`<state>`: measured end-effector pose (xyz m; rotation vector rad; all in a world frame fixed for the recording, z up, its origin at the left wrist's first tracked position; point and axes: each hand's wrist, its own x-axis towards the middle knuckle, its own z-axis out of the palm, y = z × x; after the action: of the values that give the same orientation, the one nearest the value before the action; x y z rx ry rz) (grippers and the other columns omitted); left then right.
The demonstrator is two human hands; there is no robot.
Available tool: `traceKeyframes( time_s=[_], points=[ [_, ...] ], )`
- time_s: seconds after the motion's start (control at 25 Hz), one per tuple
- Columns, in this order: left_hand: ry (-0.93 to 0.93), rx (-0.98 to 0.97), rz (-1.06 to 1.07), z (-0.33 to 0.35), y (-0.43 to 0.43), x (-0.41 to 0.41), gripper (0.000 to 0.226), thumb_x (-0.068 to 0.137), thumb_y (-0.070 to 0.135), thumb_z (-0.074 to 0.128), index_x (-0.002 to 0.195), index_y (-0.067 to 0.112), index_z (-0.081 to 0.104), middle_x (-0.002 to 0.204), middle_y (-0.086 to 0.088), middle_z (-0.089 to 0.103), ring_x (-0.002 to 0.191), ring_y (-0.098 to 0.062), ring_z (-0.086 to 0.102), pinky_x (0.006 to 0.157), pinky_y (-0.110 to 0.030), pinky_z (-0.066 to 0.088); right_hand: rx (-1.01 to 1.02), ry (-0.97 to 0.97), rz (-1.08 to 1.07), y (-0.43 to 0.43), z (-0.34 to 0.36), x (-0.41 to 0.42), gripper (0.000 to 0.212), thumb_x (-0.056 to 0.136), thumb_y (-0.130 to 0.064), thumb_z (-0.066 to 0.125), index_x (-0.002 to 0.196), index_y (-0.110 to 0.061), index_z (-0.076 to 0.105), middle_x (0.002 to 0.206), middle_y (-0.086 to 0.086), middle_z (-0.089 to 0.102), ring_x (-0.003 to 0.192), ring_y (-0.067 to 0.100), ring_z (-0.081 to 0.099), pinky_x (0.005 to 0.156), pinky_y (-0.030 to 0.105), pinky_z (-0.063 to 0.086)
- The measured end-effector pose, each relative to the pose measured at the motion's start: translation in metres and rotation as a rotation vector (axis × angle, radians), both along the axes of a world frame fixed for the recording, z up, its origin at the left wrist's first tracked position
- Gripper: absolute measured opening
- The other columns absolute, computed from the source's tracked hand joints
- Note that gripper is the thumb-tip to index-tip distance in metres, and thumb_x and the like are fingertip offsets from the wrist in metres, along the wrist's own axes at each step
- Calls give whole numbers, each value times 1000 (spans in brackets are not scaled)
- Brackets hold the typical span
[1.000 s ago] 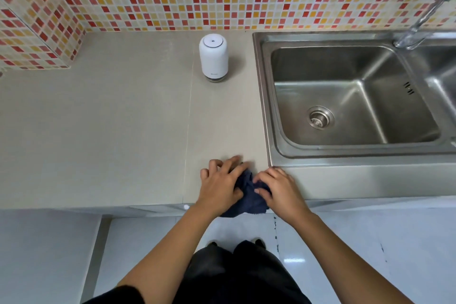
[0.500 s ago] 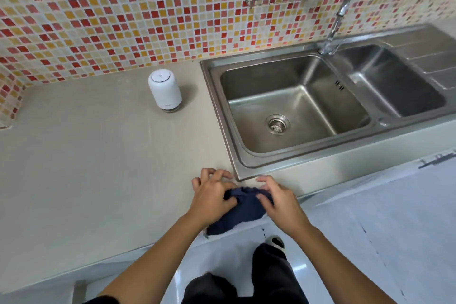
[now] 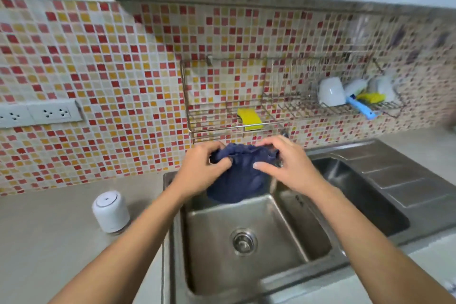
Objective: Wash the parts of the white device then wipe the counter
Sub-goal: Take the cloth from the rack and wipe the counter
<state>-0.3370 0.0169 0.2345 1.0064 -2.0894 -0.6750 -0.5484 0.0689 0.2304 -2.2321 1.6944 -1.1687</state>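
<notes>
The device [image 3: 111, 211] stands on the counter [image 3: 49, 242], left of the sink [image 3: 246, 242].

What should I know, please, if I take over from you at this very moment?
Left hand: grips the cloth at its left edge.
Right hand: pinches the cloth's right edge.
Cloth: dark blue, held bunched above the sink.
Device: whole and upright on the counter, left of the sink.
Done: the device looks assembled; I cannot tell whether it has been washed.
Left: probably rinse or wring the cloth, then wipe the counter if needed.
</notes>
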Motion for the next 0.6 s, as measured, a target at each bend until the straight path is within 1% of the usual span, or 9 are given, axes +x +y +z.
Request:
traceKeyframes(
  time_s=[0.04,0.12,0.24,0.32,0.44,0.48,0.56,0.6],
  points=[
    [3,-32,21,19,-8,-10,15,78,20,61,65,16,56,62,-1,57,59,-11,50,57,-28,39,7,2,25,-10,19,-14,40,77,-17,73,113,-19,56,100,-5,60,93,6,55,83,11,40],
    [-49,-164,75,50,-24,-25,16,78,22,60,69,10,59,67,-6,60,64,-20,54,59,-33,42,15,-11,47,-27,51,-32,47,78,-15,73,117,-28,50,96,-6,61,91,10,59,83,22,44],
    [-151,-360,210,90,-50,-37,21,82,25,59,80,4,64,76,-10,65,72,-27,56,65,-38,44,-81,-47,46,-58,88,-41,45,79,-17,71,114,-32,47,94,-8,63,90,12,61,81,29,45],
    [-178,-429,294,113,-70,-41,19,83,22,60,83,4,65,76,-10,64,73,-28,56,63,-37,44,-133,-51,45,-87,108,-40,40,79,-19,71,109,-33,49,94,-9,63,87,15,63,78,34,50],
    [-234,-451,397,133,-104,-41,13,84,22,59,87,11,64,75,-3,57,72,-26,53,59,-32,37,-142,-44,54,-136,122,-35,34,79,-20,70,106,-31,52,96,-8,61,84,16,64,75,36,54],
    [-263,-433,424,133,-116,-40,14,84,24,58,89,12,64,76,-4,57,73,-26,54,59,-32,39,-143,-51,63,-150,120,-32,33,79,-19,70,105,-31,52,96,-8,60,85,16,63,76,36,54],
    [-333,-345,466,127,-132,-37,17,85,26,57,89,11,64,81,-7,60,76,-28,56,61,-36,44,-94,-47,101,-171,110,-29,35,80,-16,69,105,-31,52,96,-10,58,86,15,61,76,31,50],
    [-370,-289,475,120,-142,-35,18,86,26,57,88,10,65,82,-7,60,76,-29,56,60,-35,43,-48,-30,127,-182,103,-28,36,80,-15,69,108,-29,52,95,-9,58,86,14,59,76,29,48]
  ],
)
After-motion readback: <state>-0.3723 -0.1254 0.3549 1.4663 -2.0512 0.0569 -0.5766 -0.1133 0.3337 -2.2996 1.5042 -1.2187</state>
